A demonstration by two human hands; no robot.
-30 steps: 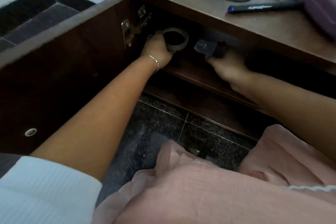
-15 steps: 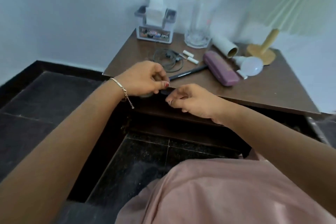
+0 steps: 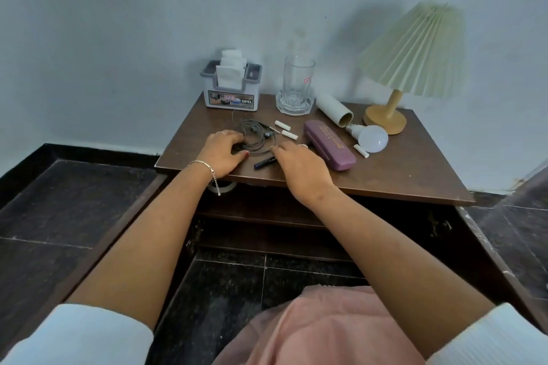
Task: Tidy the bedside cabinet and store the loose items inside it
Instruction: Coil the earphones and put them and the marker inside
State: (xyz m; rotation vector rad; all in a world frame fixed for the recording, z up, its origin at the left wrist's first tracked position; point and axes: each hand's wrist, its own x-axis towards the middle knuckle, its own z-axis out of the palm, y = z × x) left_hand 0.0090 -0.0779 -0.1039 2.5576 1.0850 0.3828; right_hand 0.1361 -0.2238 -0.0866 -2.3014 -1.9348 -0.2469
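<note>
A tangled coil of black earphones (image 3: 257, 136) lies near the front of the brown cabinet top (image 3: 394, 175). My left hand (image 3: 224, 154) is on the coil's left side, fingers curled over the cable and thumb against it. My right hand (image 3: 299, 164) lies flat beside it, fingertips touching the coil's right edge and covering part of a dark blue pen (image 3: 263, 163). A purple case (image 3: 329, 145), a white bulb (image 3: 372, 138), a cardboard tube (image 3: 333, 109) and small white sticks (image 3: 286, 129) lie loose on the top. A tape roll (image 3: 222, 187) sits on the shelf inside.
At the back stand a tissue box (image 3: 232, 92), a glass mug on a saucer (image 3: 297, 84) and a pleated lamp (image 3: 412, 50). Both cabinet doors, the left door (image 3: 98, 246) and the right door (image 3: 501, 264), are swung wide open over the dark tiled floor. My knees are in front of the opening.
Both hands have come out of the cabinet, leaving the tape roll on the shelf, and risen onto the top. They now rest at the earphone coil. The view has tilted up.
</note>
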